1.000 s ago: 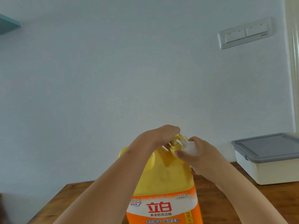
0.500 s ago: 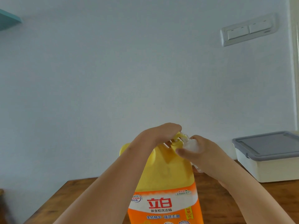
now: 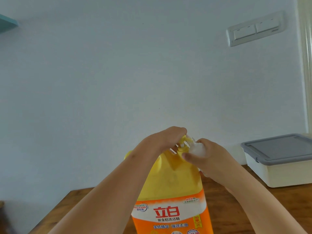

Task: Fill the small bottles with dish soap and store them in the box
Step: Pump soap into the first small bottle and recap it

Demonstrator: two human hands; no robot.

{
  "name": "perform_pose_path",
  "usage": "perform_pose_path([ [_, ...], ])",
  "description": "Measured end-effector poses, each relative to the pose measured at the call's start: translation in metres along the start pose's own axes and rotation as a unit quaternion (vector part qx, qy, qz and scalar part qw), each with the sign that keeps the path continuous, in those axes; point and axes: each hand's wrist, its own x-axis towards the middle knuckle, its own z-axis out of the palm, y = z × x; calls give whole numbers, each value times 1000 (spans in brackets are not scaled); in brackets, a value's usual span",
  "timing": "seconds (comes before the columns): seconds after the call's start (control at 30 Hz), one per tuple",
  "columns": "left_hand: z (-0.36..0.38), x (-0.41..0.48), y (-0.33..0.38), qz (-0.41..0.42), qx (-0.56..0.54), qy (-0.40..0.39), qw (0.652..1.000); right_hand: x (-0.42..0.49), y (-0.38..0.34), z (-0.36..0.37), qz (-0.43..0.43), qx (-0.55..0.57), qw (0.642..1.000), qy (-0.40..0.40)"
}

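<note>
One small bottle, clear plastic, is being held in the right hand, whose fingers and thumb are wrapping round its body. The bottle is tilting, with its open neck touching the spout of a yellow pump. How full it is cannot be told.

The left hand is curling its fingers over the top of that pump, gripping it from above.

The pump is sitting on one large yellow jug of dish soap, standing upright directly beneath both hands and between the two forearms. Its orange and white label is showing the red brand characters 立白, then 新金桔洗洁精, and below that 金桔精华 强效去油. A small round badge on the label is reading 安心洗.

One white box with a grey lid closed on it is sitting to the right of the right hand, well apart from it. Jug and box are both resting on one wooden table.

High above the right hand, one white switch plate with two rockers is hanging on the pale wall. Far above and left of the left hand, one teal shelf edge is showing.
</note>
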Motion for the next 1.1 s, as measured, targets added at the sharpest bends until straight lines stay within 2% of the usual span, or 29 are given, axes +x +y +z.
perform_pose_path([
  [0.2,2,1,0,-10,64,4,998,-2,1,-3,1,-13,1000,-17],
  [0.5,4,3,-1,23,196,-21,980,-6,2,-5,-2,-27,999,-25],
  [0.57,4,3,-2,23,185,-22,982,-6,1,-4,1,-28,999,-27],
  [0.77,-2,1,-1,4,55,-34,998,-5,-6,-6,13,-29,999,-27],
  [1.1,0,2,-3,11,11,-13,1000,-6,-10,-8,10,-23,999,-28],
])
